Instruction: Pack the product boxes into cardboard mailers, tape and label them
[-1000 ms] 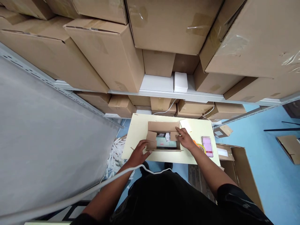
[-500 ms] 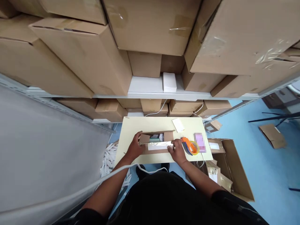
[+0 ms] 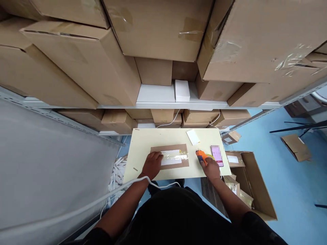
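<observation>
A small brown cardboard box [image 3: 176, 157] lies closed on the pale yellow table [image 3: 143, 143], with a white label and shiny tape along its top seam. My left hand [image 3: 152, 164] rests on the box's left end, fingers curled over it and pressing the flaps down. Right of the box, my right hand [image 3: 211, 166] is closed round an orange tape dispenser [image 3: 201, 156] that sits on the table. A pink phone [image 3: 217, 154] lies just beyond that hand.
A white card [image 3: 193, 137] lies at the table's far edge. Shelves stacked with large cardboard boxes [image 3: 158, 30] rise behind the table. An open carton [image 3: 252, 183] stands on the blue floor at the right. White scraps [image 3: 116, 172] lie at the left. A white cable crosses my left arm.
The box flaps, open a second ago, are now folded flat. My right hand left the box and moved right onto the tape dispenser. My left hand stayed on the box's left end.
</observation>
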Available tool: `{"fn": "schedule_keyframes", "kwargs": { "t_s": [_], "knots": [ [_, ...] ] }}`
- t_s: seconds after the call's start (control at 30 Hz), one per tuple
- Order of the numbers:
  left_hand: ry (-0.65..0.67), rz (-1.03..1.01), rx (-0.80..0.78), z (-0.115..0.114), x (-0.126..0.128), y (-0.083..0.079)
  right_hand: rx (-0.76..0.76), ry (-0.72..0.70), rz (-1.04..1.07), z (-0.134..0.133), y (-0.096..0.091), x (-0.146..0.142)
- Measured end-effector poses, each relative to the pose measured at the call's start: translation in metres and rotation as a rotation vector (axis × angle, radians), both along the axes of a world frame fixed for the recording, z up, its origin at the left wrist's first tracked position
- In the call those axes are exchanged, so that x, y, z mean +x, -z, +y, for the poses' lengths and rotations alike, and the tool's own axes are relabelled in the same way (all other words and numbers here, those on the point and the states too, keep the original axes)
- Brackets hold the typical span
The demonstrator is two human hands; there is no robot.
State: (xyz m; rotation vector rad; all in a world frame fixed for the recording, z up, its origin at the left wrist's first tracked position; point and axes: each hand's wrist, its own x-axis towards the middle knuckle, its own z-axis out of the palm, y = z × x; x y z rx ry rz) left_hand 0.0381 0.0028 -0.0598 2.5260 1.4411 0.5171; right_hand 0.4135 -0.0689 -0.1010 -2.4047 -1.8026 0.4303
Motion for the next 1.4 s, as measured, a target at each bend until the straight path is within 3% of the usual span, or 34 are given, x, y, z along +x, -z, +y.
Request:
{"fn": "schedule_keyframes", "kwargs": {
  "t_s": [0.1, 0.2, 0.27, 0.33, 0.47, 0.6, 0.7, 0.8, 0.9, 0.97, 1.13, 1.3, 1.4],
  "knots": [
    [0.061, 0.034, 0.017, -0.001, -0.001, 0.004, -0.213, 0.058, -0.133, -0.01, 0.022, 0.005],
    [0.11, 0.038, 0.022, -0.003, -0.003, 0.005, -0.202, 0.112, -0.189, -0.012, 0.034, -0.006],
    [0.132, 0.031, 0.02, -0.003, -0.003, 0.004, -0.143, 0.142, -0.131, -0.01, 0.031, -0.01],
    [0.127, 0.031, 0.018, -0.002, -0.002, 0.001, -0.088, 0.198, 0.074, -0.009, 0.018, -0.007],
    [0.112, 0.088, -0.008, -0.003, 0.003, 0.0, 0.093, 0.327, 0.728, -0.004, -0.029, -0.004],
    [0.086, 0.058, -0.075, -0.003, 0.007, -0.001, 0.133, 0.25, 1.077, 0.021, -0.077, -0.037],
    [0.029, -0.177, -0.233, 0.003, 0.004, -0.008, 0.022, 0.104, 1.033, 0.053, -0.097, -0.078],
    [-0.103, -0.642, -0.521, 0.013, -0.005, -0.02, -0.128, -0.07, 0.912, 0.08, -0.103, -0.112],
    [-0.281, -1.058, -0.866, 0.02, -0.014, -0.03, -0.164, -0.184, 0.801, 0.094, -0.103, -0.128],
    [-0.352, -1.167, -0.993, 0.022, -0.015, -0.034, -0.161, -0.23, 0.755, 0.097, -0.103, -0.131],
    [-0.483, -1.148, -1.024, 0.014, -0.01, -0.033, -0.19, -0.328, 0.65, 0.099, -0.113, -0.138],
    [-0.583, -1.042, -0.856, 0.0, -0.011, -0.025, -0.246, -0.453, 0.44, 0.107, -0.137, -0.155],
    [-0.699, -1.004, -0.748, -0.008, -0.03, -0.015, -0.272, -0.492, 0.319, 0.111, -0.148, -0.16]
  ]
}}
